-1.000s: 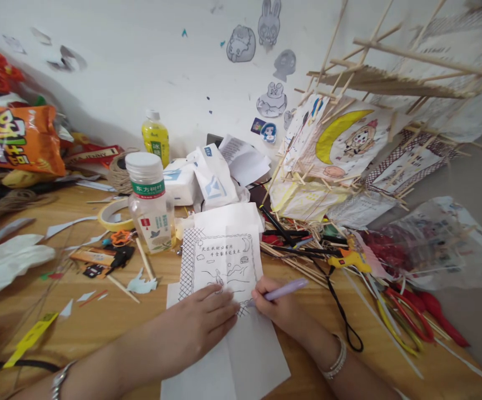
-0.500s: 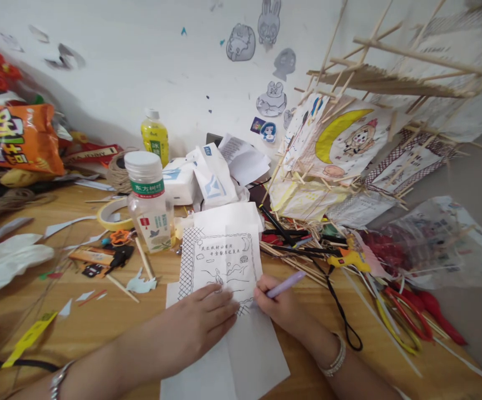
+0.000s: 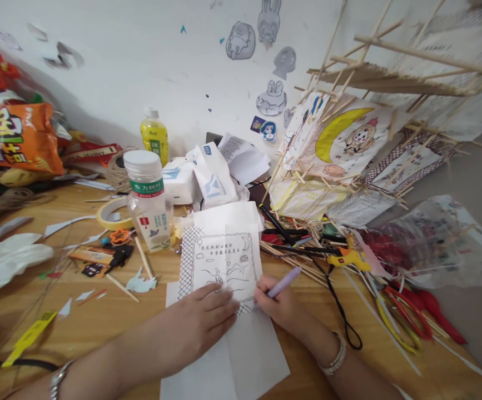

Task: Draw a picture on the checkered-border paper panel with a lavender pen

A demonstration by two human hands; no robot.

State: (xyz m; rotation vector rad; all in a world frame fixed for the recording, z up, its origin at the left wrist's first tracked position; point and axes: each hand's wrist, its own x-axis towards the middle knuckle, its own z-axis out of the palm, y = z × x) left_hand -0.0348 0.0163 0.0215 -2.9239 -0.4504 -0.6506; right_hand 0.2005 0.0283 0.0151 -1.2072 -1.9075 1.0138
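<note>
Pen in right hand, apparently on paper

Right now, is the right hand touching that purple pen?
Touching: the head view shows the right hand gripping the purple pen, whose end sticks out above.

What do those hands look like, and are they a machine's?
No, they're a person's. The left hand and right hand are gloveless, with no sleeve at either wrist. On the left side is a silver-coloured bracelet; on the right, a pale silvery bracelet that looks doubled.
</note>
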